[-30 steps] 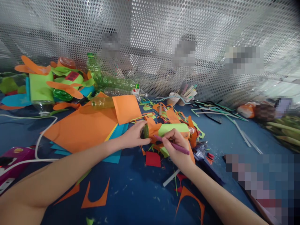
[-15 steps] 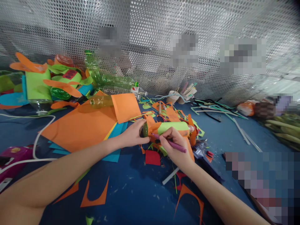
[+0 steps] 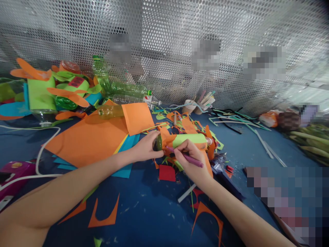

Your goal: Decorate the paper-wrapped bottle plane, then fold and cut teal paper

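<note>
A plastic bottle wrapped in lime-green and orange paper [image 3: 190, 140] lies on its side on the blue table [image 3: 144, 212]. My left hand [image 3: 147, 148] is closed around the bottle's left end and steadies it. My right hand [image 3: 192, 161] grips a purple marker [image 3: 185, 157] like a pen, its tip touching the orange paper on the bottle. A red paper square [image 3: 167, 173] lies just below the two hands.
Orange paper sheets [image 3: 89, 139] over blue ones lie to the left, with green plastic bottles [image 3: 128, 90] and finished paper-covered bottles [image 3: 51, 92] behind them. A white cable [image 3: 38, 161] runs at left. Paper scraps and strips litter the table. A perforated metal screen [image 3: 164, 41] stands behind, with people beyond it.
Both hands stay on the bottle. My right hand with the marker has shifted very slightly along the paper. The view has moved a little.
</note>
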A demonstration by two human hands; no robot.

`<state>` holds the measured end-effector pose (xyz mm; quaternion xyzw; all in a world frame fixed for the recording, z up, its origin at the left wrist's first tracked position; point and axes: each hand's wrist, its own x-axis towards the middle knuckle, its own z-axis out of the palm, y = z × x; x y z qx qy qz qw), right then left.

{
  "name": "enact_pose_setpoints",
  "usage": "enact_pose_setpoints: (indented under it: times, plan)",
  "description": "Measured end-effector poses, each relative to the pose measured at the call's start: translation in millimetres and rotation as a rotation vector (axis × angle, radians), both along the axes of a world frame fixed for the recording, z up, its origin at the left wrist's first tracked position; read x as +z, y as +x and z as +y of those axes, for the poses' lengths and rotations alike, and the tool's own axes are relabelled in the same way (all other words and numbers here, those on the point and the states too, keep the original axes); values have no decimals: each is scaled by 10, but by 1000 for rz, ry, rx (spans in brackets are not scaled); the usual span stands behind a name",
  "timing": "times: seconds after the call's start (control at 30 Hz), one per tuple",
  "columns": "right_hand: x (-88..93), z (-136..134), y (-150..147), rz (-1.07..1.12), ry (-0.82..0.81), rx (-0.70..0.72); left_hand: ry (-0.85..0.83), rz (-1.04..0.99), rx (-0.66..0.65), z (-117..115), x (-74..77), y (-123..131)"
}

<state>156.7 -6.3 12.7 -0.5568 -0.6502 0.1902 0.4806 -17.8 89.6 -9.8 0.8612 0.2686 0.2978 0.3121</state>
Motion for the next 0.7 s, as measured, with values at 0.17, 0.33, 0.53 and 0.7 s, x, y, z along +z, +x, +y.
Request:
enact_pose_setpoints:
  times: [0.17,0.33,0.53,0.7]
  plan:
    - [11,-7,-6,-1,-1,10,-12,-11,-5,-4,3,5]
    - [-4,3,6,3,-9,-22,-1,-3,3,-1,1,-2]
    - [-6,6,9,1,-12,-7,0,-11,3,2,-17,1]
    - [-2,4,6,15,1,-6,6,6,13,-5,-1,0]
